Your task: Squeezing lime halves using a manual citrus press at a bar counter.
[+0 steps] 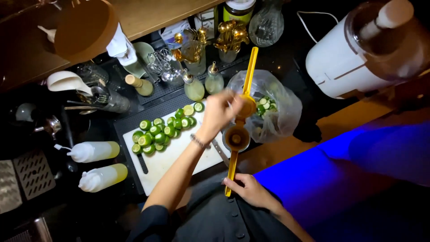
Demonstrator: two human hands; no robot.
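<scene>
A yellow hand-press citrus squeezer (244, 96) stands hinged wide open. My right hand (251, 190) grips the end of its lower handle. My left hand (221, 110) reaches over the hinge and the upper cup, fingers curled there; whether it holds a lime piece is hidden. The lower cup (236, 138) sits over a round container. Several halved green limes (161, 130) lie cut side up on a white cutting board (168, 161). A knife (220, 153) rests on the board's right edge.
A clear plastic bag (275, 110) with spent lime pieces sits right of the squeezer. Two squeeze bottles (96, 151) lie at left. Small bottles, gold bar tools (230, 38) and glassware stand behind the board. A white appliance (358, 54) stands at upper right.
</scene>
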